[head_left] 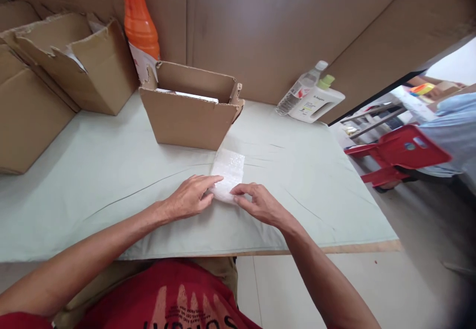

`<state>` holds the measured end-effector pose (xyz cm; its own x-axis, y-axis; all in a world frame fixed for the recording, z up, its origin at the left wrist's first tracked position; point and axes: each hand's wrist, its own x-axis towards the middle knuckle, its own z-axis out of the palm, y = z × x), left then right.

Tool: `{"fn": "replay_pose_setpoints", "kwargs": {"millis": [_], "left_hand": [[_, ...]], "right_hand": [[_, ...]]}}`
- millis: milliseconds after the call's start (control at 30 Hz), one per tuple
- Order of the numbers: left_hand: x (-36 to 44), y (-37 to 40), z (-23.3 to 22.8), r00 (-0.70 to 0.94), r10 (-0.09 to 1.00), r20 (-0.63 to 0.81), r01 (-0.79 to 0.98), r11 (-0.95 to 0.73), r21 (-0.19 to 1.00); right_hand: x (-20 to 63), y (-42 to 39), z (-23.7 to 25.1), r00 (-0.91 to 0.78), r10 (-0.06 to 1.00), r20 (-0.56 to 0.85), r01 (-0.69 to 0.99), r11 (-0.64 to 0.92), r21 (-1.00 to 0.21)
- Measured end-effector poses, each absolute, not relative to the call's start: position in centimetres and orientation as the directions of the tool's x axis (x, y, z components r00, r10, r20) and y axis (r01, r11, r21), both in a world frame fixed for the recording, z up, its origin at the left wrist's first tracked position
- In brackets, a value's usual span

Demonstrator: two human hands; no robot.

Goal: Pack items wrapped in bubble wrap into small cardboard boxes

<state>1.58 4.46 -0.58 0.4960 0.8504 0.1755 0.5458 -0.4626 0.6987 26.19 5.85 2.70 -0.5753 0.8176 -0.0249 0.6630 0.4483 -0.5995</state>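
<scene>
A small sheet of white bubble wrap (227, 167) lies on the cloth-covered table, its near end folded or rolled into a thick, rounded edge. At the left end of that edge, my left hand (193, 193) grips the wrap, index finger stretched over the top and thumb at the near side. The right end is pinched between the thumb and fingers of my right hand (256, 201). Whether anything lies inside the fold cannot be made out. Just beyond the wrap stands an open cardboard box (186, 120) with white, flat items inside.
Larger cardboard boxes (100, 71) stand at the left. An orange bottle (141, 26) is behind the middle box. A clear bottle (299, 91) and a white jug (316, 101) stand at the back right. Beyond the table, a person sits on a red chair (409, 153).
</scene>
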Motion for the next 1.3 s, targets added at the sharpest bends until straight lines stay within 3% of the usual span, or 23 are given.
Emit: {"fn": "replay_pose_setpoints", "kwargs": {"millis": [33,100,200,267,333,433,500,600,733,800,867,967,1100,1200,1300], "left_hand": [[1.7,4.4,-0.4,0.465,0.875,0.133,0.552,-0.404,0.729],[2.1,4.7,-0.2,0.405,0.913,0.047,0.566,-0.291,0.771],[2.6,5.6,-0.1,0.356,0.934,-0.034,0.581,-0.193,0.791],[3.0,6.2,-0.2,0.346,0.937,-0.047,0.602,-0.183,0.777],[3.4,6.6,-0.3,0.321,0.946,-0.033,0.644,-0.193,0.740],[3.6,6.5,-0.5,0.269,0.960,0.071,0.695,-0.245,0.676],[3.3,5.9,-0.5,0.319,0.928,0.191,0.681,-0.364,0.635],[2.3,4.1,-0.4,0.475,0.832,0.286,0.600,-0.545,0.586],[1.1,1.7,-0.1,0.484,0.851,0.203,0.542,-0.474,0.694],[0.9,1.4,0.0,0.445,0.884,0.143,0.546,-0.395,0.739],[1.2,1.9,-0.1,0.402,0.910,0.100,0.582,-0.339,0.739],[1.9,3.3,-0.3,0.349,0.934,0.081,0.659,-0.306,0.687],[2.0,3.9,-0.4,0.256,0.965,0.060,0.677,-0.223,0.702],[1.6,2.7,-0.5,0.116,0.992,-0.047,0.504,-0.018,0.863],[1.4,1.2,-0.8,0.070,0.970,-0.232,0.170,0.217,0.961]], "right_hand": [[26.5,5.4,3.1,-0.547,0.837,-0.008,0.660,0.426,-0.619],[26.9,4.2,3.7,-0.434,0.884,0.171,0.685,0.448,-0.575],[27.1,2.3,3.6,-0.362,0.799,0.480,0.736,0.561,-0.378],[26.7,1.6,2.7,-0.473,0.740,0.479,0.734,0.631,-0.250],[26.2,1.8,1.3,-0.579,0.723,0.377,0.735,0.663,-0.142],[25.6,3.4,-0.6,-0.628,0.721,0.293,0.744,0.667,-0.047],[25.5,4.2,-1.2,-0.621,0.723,0.304,0.742,0.667,-0.072],[25.7,4.2,-0.7,-0.594,0.745,0.304,0.716,0.661,-0.223],[26.3,2.3,0.3,-0.558,0.815,0.155,0.655,0.548,-0.520],[26.4,1.7,0.5,-0.540,0.836,0.093,0.644,0.482,-0.594],[26.2,1.4,0.5,-0.486,0.858,0.166,0.680,0.490,-0.546],[25.7,1.2,0.5,-0.460,0.814,0.354,0.751,0.570,-0.334],[25.0,1.5,0.0,-0.613,0.734,0.292,0.727,0.669,-0.155],[24.8,2.3,-1.0,-0.572,0.759,0.310,0.736,0.642,-0.214],[24.5,2.7,-1.5,-0.427,0.827,0.365,0.716,0.556,-0.422]]}}
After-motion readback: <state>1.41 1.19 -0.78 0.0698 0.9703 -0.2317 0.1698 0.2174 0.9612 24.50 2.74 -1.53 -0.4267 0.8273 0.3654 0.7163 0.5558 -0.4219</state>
